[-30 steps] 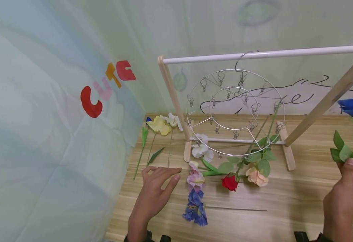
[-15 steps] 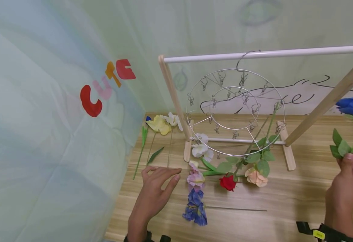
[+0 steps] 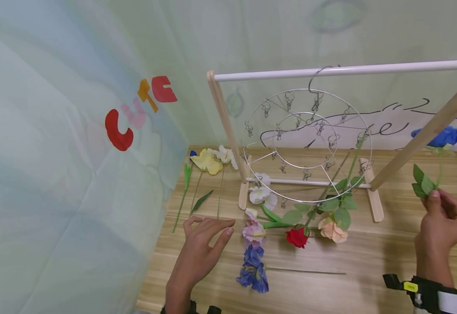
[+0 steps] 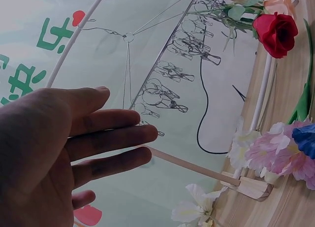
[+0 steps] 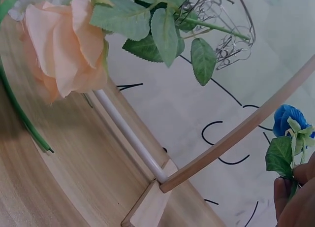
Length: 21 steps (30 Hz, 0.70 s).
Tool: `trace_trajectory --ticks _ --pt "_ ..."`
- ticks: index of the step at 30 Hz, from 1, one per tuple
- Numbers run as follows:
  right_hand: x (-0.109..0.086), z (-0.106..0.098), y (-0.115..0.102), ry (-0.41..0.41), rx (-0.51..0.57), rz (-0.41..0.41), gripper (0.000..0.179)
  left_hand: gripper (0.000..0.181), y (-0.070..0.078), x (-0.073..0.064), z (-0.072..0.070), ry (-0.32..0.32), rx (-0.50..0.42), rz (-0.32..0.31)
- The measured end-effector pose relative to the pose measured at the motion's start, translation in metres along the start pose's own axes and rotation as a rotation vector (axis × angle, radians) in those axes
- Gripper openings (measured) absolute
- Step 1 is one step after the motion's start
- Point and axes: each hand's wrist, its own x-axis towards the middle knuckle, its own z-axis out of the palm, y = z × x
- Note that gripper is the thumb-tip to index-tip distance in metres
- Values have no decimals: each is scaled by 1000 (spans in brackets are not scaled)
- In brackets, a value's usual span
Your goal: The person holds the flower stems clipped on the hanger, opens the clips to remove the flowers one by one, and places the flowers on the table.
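Observation:
My right hand [image 3: 444, 222] pinches the green stem of a blue artificial rose [image 3: 444, 136] just beside its leaves [image 3: 423, 183], to the right of the rack. The bloom points up and sits partly behind the rack's right leg. My left hand [image 3: 202, 248] is held over the table's left part with relaxed fingers, holding nothing; its palm and spread fingers [image 4: 115, 136] show in the left wrist view. A peach rose [image 3: 333, 230] hangs head down from a clip on the round wire hanger [image 3: 308, 201]. Close by lies a red rose [image 3: 297, 237].
A wooden rack with a white top bar [image 3: 267, 75] carries the hanger and its several clips. Around its base lie a blue iris-like flower [image 3: 253, 272], a pink flower [image 3: 253, 231], a white flower [image 3: 259, 195], a yellow flower [image 3: 206, 162] and a loose leaf [image 3: 202, 201].
My right hand has moved left with the blue rose, bringing the bloom behind the rack's right leg. The left hand stays where it was.

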Motion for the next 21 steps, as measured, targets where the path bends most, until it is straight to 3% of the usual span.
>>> trace_trajectory --ticks 6,11,16,21 --pt "7 3 9 -25 27 27 18 23 -1 -1 0 -7 0 -11" --pt "15 5 14 -46 19 96 20 22 -1 -1 -1 -12 -1 -13" --pt "23 8 19 -44 0 184 17 22 0 -1 -1 -13 -3 -19" --pt "30 13 24 -30 27 329 17 22 0 -1 -1 -6 5 -7"
